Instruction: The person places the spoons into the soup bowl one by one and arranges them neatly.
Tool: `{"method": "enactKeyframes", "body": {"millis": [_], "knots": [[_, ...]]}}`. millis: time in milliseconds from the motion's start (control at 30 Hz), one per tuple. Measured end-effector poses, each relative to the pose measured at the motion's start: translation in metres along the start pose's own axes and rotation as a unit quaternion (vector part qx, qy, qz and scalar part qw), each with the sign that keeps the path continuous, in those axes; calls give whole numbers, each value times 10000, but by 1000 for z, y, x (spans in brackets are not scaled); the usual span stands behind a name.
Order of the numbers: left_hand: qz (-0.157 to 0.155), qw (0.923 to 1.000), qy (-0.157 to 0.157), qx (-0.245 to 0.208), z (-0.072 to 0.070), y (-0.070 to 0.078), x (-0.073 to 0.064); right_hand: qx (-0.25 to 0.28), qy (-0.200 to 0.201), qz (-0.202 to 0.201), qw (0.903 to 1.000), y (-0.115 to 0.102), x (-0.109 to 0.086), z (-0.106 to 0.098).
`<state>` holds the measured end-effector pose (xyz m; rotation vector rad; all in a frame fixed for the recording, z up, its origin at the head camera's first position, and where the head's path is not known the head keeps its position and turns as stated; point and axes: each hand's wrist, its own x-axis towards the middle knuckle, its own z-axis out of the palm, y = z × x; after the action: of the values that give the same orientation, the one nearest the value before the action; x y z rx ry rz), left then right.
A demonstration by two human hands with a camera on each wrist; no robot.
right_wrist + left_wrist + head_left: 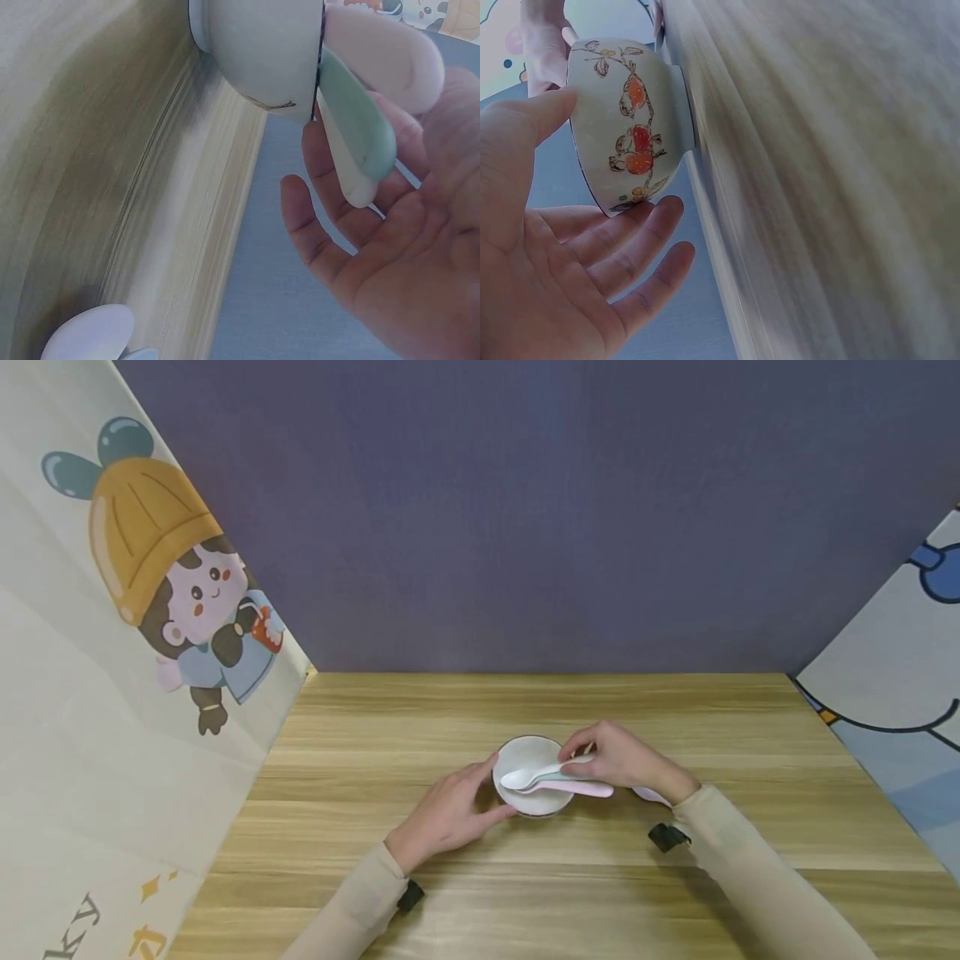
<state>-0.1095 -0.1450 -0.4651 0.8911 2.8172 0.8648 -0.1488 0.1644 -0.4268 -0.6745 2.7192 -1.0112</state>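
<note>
A small white bowl (pixel 546 802) with a dark rim stands on the table; orange fruit and branches decorate its side in the left wrist view. My left hand (pixel 448 810) steadies the bowl (pixel 634 127), thumb and fingers on either side. In the bowl lean a white spoon (pixel 517 778), a green spoon (pixel 364 127) and a pink spoon (pixel 585 787), handles over the right rim. My right hand (pixel 611 757) pinches the white spoon's handle (pixel 352 172) at that rim. Its fingertips are partly hidden behind the handles in the right wrist view.
A lavender spoon (pixel 651 795) lies on the wooden table (pixel 390 727) beneath the right wrist. Beside that lavender spoon (pixel 90 334), a pale bluish piece (pixel 141 354) shows at the right wrist view's edge. A dark blue panel (pixel 525 527) stands behind the table, with printed panels at both sides.
</note>
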Motion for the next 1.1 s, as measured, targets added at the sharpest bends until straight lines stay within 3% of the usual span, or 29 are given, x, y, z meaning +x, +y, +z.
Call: {"method": "enactKeyframes", "body": {"millis": [667,1100], "knots": [[64,9999,12,-109,1,-1,1,381,299,-48,9988,6,-9,-4],[139,9999,89,0,1,-2,1,122,475,55,9988,19,-18,-20]]}}
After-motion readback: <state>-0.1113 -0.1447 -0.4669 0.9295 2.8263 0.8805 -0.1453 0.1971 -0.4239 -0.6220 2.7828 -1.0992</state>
